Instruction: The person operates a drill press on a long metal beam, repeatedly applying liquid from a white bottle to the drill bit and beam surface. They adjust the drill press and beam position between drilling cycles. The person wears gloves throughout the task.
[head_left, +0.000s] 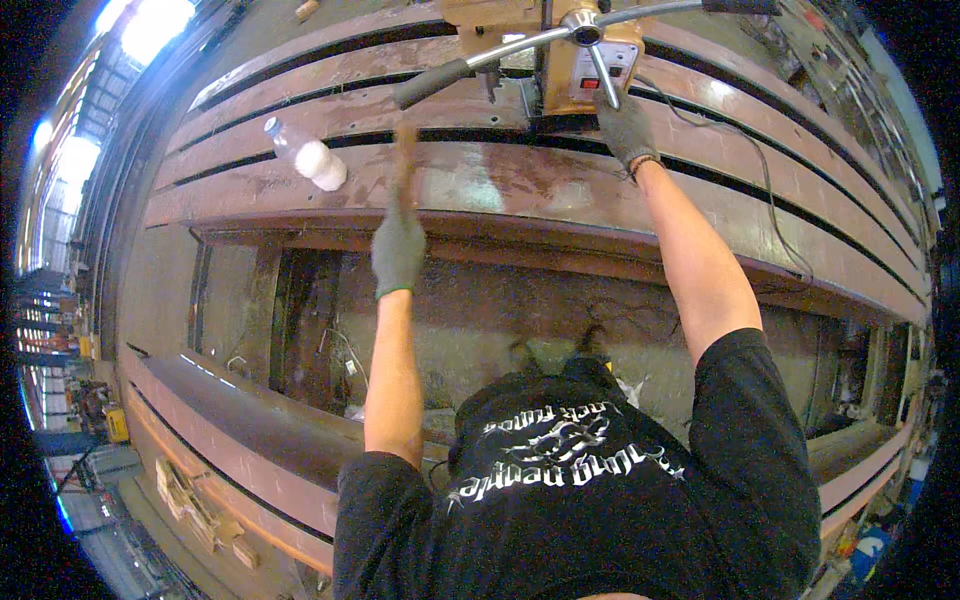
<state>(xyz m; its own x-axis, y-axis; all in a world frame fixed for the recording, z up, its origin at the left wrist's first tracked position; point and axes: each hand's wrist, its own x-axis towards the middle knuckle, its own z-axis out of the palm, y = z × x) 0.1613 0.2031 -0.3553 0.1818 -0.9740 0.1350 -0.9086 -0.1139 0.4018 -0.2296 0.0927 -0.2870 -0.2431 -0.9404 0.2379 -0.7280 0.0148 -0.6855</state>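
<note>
A yellow-tan magnetic drill press [560, 85] stands on the slotted steel beams, with long feed levers fanning out from its hub. My right hand [627, 128], in a grey glove, is closed round the end of the lever [603, 75] that points toward me, in front of the switch panel. My left hand [399, 248], also gloved, is closed on a thin brown stick-like thing [406, 165] that points away from me over the near beam. Motion blurs it, so its kind is unclear. Left of it, a clear plastic bottle [308, 156] with whitish contents lies tilted on the beam.
Long reddish-brown steel beams [560, 180] with dark gaps between them run across in front of me. A cable [765, 165] trails from the drill to the right over them. Another beam [240, 400] lies nearer at the left, and wood pieces [195, 505] rest on the floor.
</note>
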